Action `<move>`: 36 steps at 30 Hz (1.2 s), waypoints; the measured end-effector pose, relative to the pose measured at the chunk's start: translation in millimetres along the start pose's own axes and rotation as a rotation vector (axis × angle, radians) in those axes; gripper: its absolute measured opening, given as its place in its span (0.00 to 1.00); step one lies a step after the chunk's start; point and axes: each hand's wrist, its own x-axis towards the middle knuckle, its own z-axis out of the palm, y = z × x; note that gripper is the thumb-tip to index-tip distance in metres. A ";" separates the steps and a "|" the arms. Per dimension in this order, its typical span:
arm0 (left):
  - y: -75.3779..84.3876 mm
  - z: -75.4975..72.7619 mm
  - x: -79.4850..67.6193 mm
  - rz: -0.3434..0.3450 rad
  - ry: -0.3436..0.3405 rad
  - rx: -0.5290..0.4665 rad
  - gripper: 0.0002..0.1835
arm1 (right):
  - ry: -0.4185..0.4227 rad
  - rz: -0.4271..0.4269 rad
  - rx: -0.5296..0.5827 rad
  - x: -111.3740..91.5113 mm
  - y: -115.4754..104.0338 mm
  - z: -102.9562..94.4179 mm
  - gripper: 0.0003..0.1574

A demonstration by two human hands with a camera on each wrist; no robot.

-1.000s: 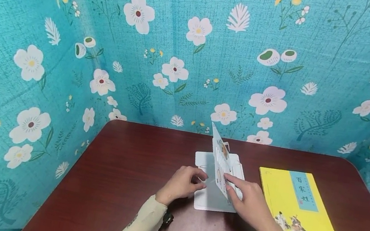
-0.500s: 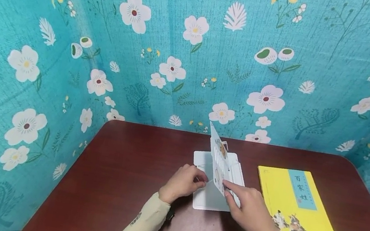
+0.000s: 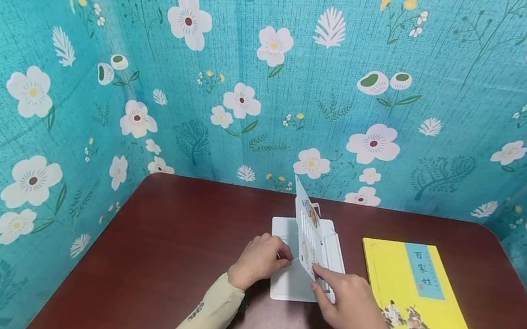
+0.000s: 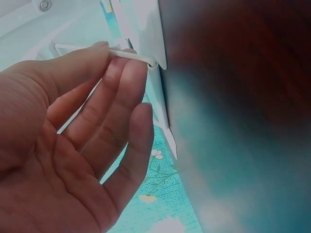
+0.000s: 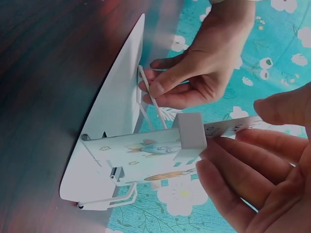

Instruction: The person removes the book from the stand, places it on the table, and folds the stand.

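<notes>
A white folding book stand lies opened on the table, its flat base (image 3: 282, 289) down and its printed panel (image 3: 303, 231) raised at a steep angle. My left hand (image 3: 258, 261) is at the base's left side. Between thumb and fingertips it pinches a thin white wire support (image 4: 129, 55), hinged at one end to the base. My right hand (image 3: 358, 313) holds the near edge of the raised panel, thumb on one side and fingers on the other. In the right wrist view a pale block-like piece (image 5: 190, 131) sits on the panel near those fingers. Another wire bracket (image 5: 119, 198) stands out from the base.
To the right of the stand lies a yellow book (image 3: 431, 312) with a blue title strip, close to the right forearm. The dark red table (image 3: 178, 243) meets a turquoise flowered cloth (image 3: 273, 103) at its back and left.
My left thumb and fingertips have come together on the wire support. My right hand has moved slightly down along the panel's edge. The head view has shifted a little.
</notes>
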 end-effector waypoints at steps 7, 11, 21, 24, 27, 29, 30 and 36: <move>1.9 -0.6 -0.9 -0.001 0.003 0.019 0.04 | 0.077 -0.002 -0.057 1.8 -1.0 5.9 0.20; 2.3 -0.5 -1.6 0.006 0.008 0.010 0.03 | 0.110 -0.015 -0.072 2.1 0.3 8.0 0.18; 1.7 2.8 -0.4 0.006 0.014 0.051 0.02 | 0.121 0.053 0.035 4.7 9.4 2.5 0.20; 2.2 2.0 -0.1 -0.001 -0.005 0.035 0.03 | 0.104 0.110 0.057 5.9 11.6 -3.8 0.20; 1.5 1.6 -0.3 -0.006 -0.025 0.015 0.04 | 0.085 0.145 0.069 7.0 14.4 -8.7 0.19; 0.5 1.9 -0.3 -0.010 -0.036 0.002 0.05 | 0.066 0.165 0.081 7.4 16.0 -10.6 0.18; 0.1 2.2 -0.3 -0.011 -0.040 -0.005 0.05 | 0.057 0.173 0.088 7.6 16.4 -11.3 0.18; -2.7 2.3 -0.7 -0.017 -0.080 -0.025 0.05 | 0.035 0.205 0.104 8.2 16.7 -12.5 0.16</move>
